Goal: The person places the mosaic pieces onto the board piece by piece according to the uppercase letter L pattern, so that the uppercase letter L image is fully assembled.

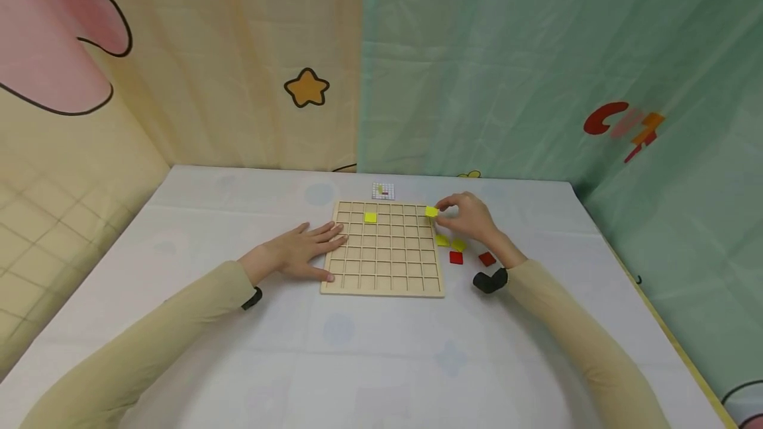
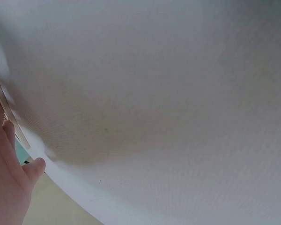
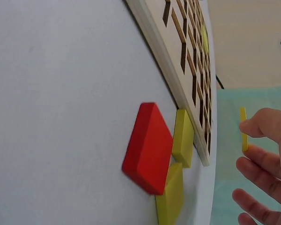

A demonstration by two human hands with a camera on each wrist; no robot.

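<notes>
Yellow square tile [image 1: 432, 212] at the board's far right corner, not seated in a cell; right hand [image 1: 469, 216] pinches it between thumb and finger. Step in hand, as I judge it: placing tiles. Next move likely calls for choosing a cell and lowering the tile squarely into it. Gridded wooden board [image 1: 383, 241]: one seated yellow tile [image 1: 371, 218] in a far-side cell, left of centre. Left hand [image 1: 302, 250] spread wide, fingers resting on the board's left edge. Loose yellow tiles [image 1: 458, 245] and red tiles [image 1: 456, 257] right of the board. Small pattern card [image 1: 383, 191] beyond it.
</notes>
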